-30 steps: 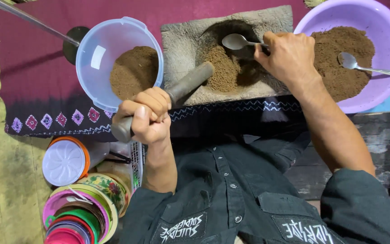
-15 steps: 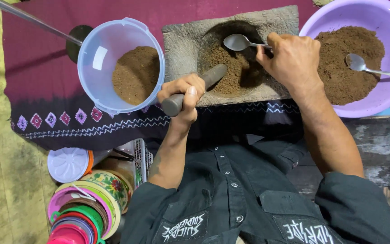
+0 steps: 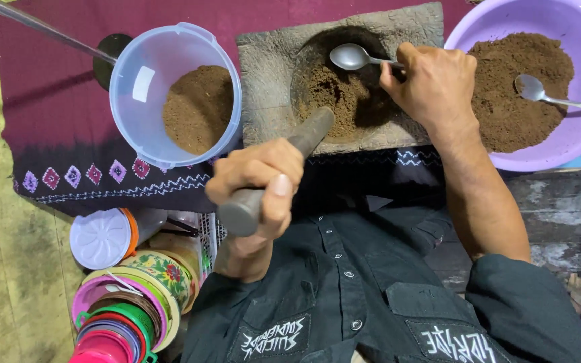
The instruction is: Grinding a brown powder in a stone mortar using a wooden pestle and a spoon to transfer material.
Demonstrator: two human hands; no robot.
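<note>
Maroon cloth (image 3: 55, 107) bears a stone mortar (image 3: 270, 74), tight between two bowls. Left hand (image 3: 257, 185) grips the pestle (image 3: 304, 138) angled over its near edge; right hand (image 3: 435, 84) pinches a spoon (image 3: 354, 57) above the powder (image 3: 334, 97).

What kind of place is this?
Probably a home or small workshop floor set up for hand-grinding: a stone mortar on a patterned cloth, plastic bowls of brown powder, stacked containers beside the person.
</note>
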